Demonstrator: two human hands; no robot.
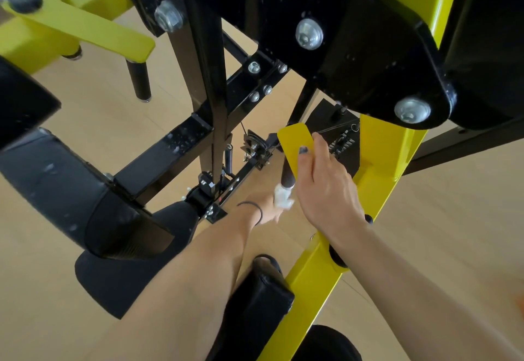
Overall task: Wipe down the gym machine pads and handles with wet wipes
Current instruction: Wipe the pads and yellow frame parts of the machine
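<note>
A black and yellow gym machine fills the view. My right hand (326,188) grips the yellow flat arm (295,145) of the machine, thumb across its face. Below that arm hangs a short dark handle (287,175). My left hand (273,210) reaches under it and holds a white wet wipe (283,197) wrapped round the handle's lower end; most of the hand is hidden behind the wipe and my right hand. A black band circles my left wrist. A black pad (71,193) sits at the left, and a smaller black pad (261,298) lies under my left forearm.
A second yellow arm (85,26) with a black handle (139,80) hangs at the upper left. Black frame bars (170,154), bolts and a cable pulley (255,145) cross the middle. A yellow upright (377,179) runs beside my right wrist. Below is a light wooden floor (93,111).
</note>
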